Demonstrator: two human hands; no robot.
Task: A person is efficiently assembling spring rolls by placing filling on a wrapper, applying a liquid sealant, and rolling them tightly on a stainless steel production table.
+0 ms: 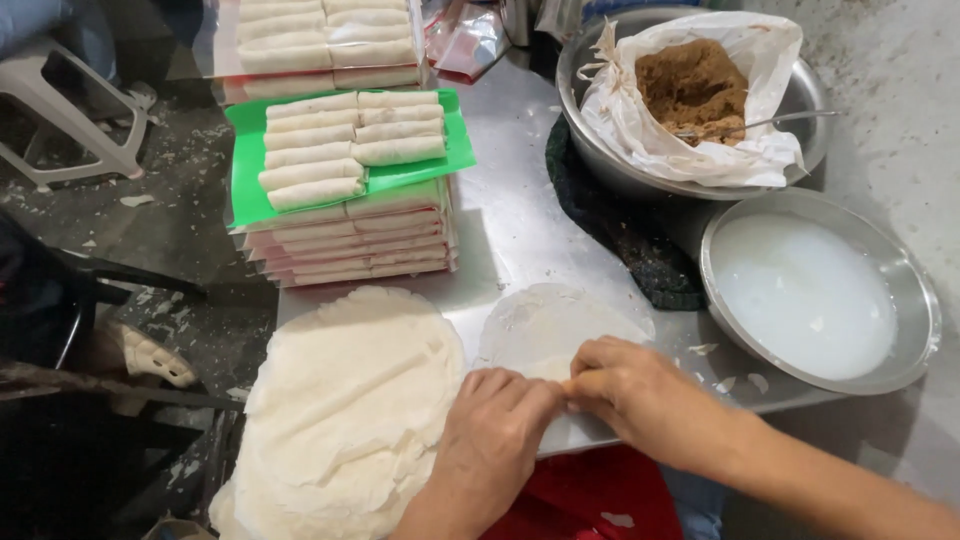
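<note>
A thin round wrapper (545, 325) lies flat on the metal table (510, 215). My left hand (490, 440) and my right hand (640, 395) meet at its near edge, fingers curled over the wrapper and pinching it; what lies under the fingers is hidden. To the left sits a tall stack of pale round wrappers (345, 410). A metal bowl (800, 95) at the back right holds a white bag of brown filling (695, 85) with a spoon (770, 122) in it. A second metal bowl (915, 300) holds milky white liquid.
Finished rolls (335, 145) lie on a green sheet (245, 190) atop stacked trays of rolls. More packed rolls (325, 40) sit behind. A dark cloth (640, 255) lies under the bowls. A white plastic stool (60, 120) stands on the littered floor at the left.
</note>
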